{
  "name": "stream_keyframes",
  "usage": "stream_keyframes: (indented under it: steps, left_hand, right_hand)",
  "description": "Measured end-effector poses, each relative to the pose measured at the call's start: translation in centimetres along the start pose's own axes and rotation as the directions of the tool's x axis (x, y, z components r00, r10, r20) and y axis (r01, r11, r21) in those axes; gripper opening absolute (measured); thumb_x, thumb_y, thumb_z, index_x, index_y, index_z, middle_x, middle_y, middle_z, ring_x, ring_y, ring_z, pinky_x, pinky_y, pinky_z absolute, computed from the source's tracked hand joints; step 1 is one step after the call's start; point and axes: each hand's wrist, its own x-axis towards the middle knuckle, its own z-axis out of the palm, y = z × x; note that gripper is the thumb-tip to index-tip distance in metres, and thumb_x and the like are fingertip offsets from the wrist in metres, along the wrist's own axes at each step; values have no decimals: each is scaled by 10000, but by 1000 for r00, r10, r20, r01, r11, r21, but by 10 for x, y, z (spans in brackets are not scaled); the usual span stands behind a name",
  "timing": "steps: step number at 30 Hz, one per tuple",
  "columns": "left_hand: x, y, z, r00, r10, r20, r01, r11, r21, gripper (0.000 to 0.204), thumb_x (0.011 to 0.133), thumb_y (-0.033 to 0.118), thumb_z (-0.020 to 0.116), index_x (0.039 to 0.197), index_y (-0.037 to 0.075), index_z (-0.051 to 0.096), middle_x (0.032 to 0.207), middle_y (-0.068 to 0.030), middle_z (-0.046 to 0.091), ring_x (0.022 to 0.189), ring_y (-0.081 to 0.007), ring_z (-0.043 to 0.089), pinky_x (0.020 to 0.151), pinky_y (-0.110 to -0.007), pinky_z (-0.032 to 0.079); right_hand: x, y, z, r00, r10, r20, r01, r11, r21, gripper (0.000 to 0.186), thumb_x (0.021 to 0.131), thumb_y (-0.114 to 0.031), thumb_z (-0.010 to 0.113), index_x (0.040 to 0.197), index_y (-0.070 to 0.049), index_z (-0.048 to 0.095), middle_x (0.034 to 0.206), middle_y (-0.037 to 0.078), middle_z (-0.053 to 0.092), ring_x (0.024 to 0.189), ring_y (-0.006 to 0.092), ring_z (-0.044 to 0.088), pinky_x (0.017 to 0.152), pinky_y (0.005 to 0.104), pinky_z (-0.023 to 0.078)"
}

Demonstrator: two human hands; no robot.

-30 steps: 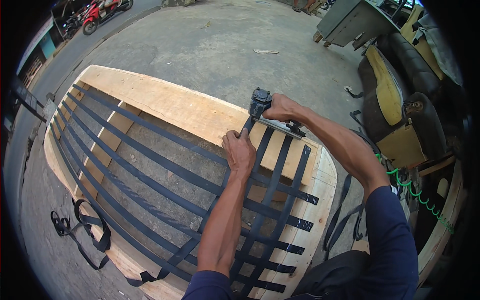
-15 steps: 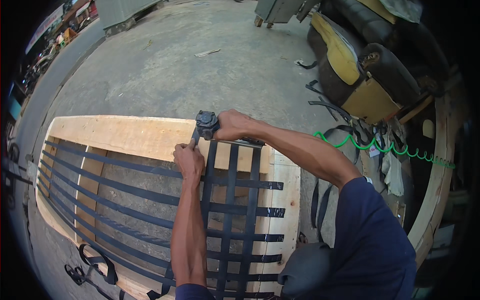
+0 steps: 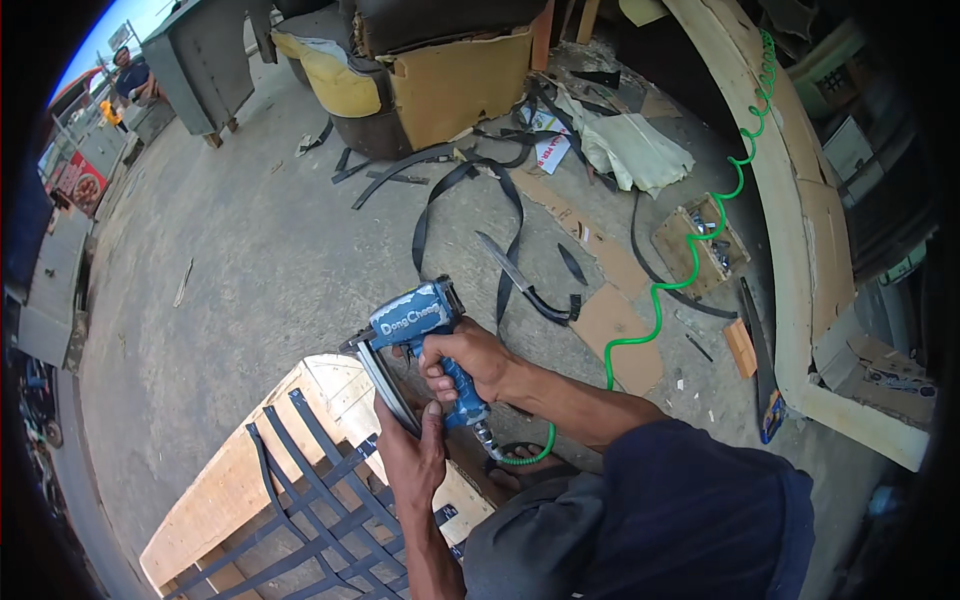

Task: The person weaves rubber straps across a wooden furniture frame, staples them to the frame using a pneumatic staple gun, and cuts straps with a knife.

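Observation:
In my right hand [image 3: 465, 362] is a blue pneumatic staple gun [image 3: 412, 312], its fingers wrapped round the handle. A green coiled air hose [image 3: 657, 310] joins the base of that handle. My left hand [image 3: 412, 455] holds the long metal magazine of the gun from below, thumb up beside it; some of its fingertips are hidden. The gun is raised above the corner of a pale wooden frame [image 3: 215, 475]. Black webbing straps [image 3: 325, 495] cross in a woven grid over the frame, several ending on its near side.
A knife [image 3: 520, 280] lies on the concrete floor beside cardboard pieces [image 3: 615, 335] and loose webbing [image 3: 425, 215]. Farther right are a wooden box [image 3: 700, 245] of small metal parts and a handsaw [image 3: 762, 365]. A torn armchair [image 3: 455, 85] stands ahead. Someone [image 3: 133, 78] sits far left.
My view has swung to the right. The staple gun has come up off the frame's far rail, still in my right hand. My left hand has gone from the strap to the gun's magazine.

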Motion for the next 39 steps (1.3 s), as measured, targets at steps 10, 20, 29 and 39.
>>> stream_keyframes:
  steps: [10, 20, 29, 39]
  left_hand:
    - [-23, -21, 57, 930, -332, 157, 363, 894, -263, 494, 1037, 527, 534, 844, 72, 543, 566, 45, 400, 464, -51, 370, 422, -270, 268]
    - [31, -53, 15, 870, -455, -191, 384, 867, -316, 370, 1028, 394, 581, 813, 97, 530, 523, 17, 432, 387, -94, 392, 361, -258, 307]
    - [-45, -57, -74, 804, -438, -403, 281, 876, -392, 364, 1030, 379, 603, 820, 93, 525, 521, 8, 458, 370, -71, 395, 325, -225, 305]
    - [-65, -61, -39, 799, -497, -339, 373, 851, -369, 377, 1024, 391, 609, 830, 74, 547, 526, 19, 452, 384, -60, 378, 343, -234, 296]
  right_hand:
    - [-17, -84, -82, 942, -172, -289, 142, 982, -121, 312, 877, -225, 662, 1101, -9, 650, 832, 84, 645, 678, 173, 640, 620, 340, 542]
    - [-238, -183, -259, -104, -993, 47, -641, 31, -767, 343, 918, -215, 666, 1187, -2, 649, 981, 198, 719, 958, 348, 706, 854, 465, 549]
    - [-219, -129, -368, 240, -945, -221, -851, -96, -516, 351, 811, -213, 720, 1107, -26, 694, 1137, 236, 685, 1061, 447, 613, 990, 576, 431]
    - [-120, 15, -200, 714, -693, 104, -175, -321, -931, 346, 769, -146, 782, 1074, -7, 698, 1004, 154, 655, 1059, 357, 537, 974, 485, 415]
